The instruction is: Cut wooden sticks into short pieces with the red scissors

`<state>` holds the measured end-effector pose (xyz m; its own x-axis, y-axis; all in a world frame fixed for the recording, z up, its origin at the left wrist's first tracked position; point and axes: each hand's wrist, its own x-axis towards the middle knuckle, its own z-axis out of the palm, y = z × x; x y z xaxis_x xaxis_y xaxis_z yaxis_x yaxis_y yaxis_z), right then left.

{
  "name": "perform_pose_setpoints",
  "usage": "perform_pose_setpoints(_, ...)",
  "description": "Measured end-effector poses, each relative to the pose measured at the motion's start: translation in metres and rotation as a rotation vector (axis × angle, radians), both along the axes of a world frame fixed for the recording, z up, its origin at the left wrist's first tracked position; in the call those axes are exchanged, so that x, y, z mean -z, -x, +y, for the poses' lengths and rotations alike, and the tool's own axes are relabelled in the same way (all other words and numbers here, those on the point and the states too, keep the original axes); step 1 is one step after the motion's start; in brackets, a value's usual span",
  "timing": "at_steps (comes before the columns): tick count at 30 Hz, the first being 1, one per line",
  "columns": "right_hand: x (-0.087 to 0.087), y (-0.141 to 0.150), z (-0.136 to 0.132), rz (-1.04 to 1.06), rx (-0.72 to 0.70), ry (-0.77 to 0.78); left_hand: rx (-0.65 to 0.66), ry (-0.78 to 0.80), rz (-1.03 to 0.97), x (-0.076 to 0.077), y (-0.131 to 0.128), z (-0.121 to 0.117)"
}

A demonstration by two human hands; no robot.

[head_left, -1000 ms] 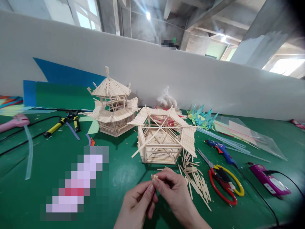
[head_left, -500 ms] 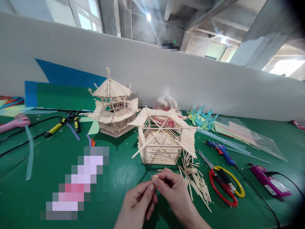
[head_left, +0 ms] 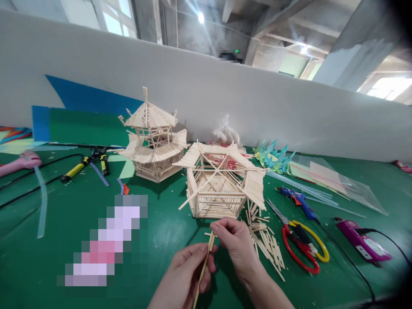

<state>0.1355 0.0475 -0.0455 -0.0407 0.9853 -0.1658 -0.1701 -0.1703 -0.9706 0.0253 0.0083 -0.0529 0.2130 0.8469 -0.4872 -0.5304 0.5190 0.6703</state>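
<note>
Right hand (head_left: 237, 244): pinching thin sticks (head_left: 211, 243) at their top | left hand (head_left: 186, 269): closed round them below

The sticks (head_left: 210, 243) between your fingers (head_left: 203, 249) are straw-yellow. You see the open frame (head_left: 219, 196) in pale cream, its roof panels (head_left: 255, 189) striped with close parallel lines; the pagoda (head_left: 141, 155) is the same cream, its top striped in a fan. Your desk (head_left: 161, 214) is deep green. Your scissors (head_left: 301, 236) have silver blades, one red handle loop and one yellow. Your glue gun (head_left: 300, 201) is blue with an orange-red trigger, your pliers (head_left: 77, 168) yellow and black.
</note>
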Motion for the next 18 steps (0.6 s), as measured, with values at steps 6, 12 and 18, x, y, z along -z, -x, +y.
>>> perform_pose_setpoints(6, 0.0053, -0.0014, 0.0007, -0.006, 0.013, 0.009, -0.01, 0.016, -0.059, 0.0022, -0.001, 0.0)
perform_pose_setpoints(12, 0.0058, -0.0008, 0.0024, -0.003, 0.019, 0.009, -0.038, 0.015, -0.086, 0.0064, -0.0025, -0.0001)
perform_pose_setpoints(18, 0.0046, -0.0012, 0.0018, -0.007, 0.026, 0.001, -0.048, 0.014, -0.046, 0.0083, -0.0036, -0.0007)
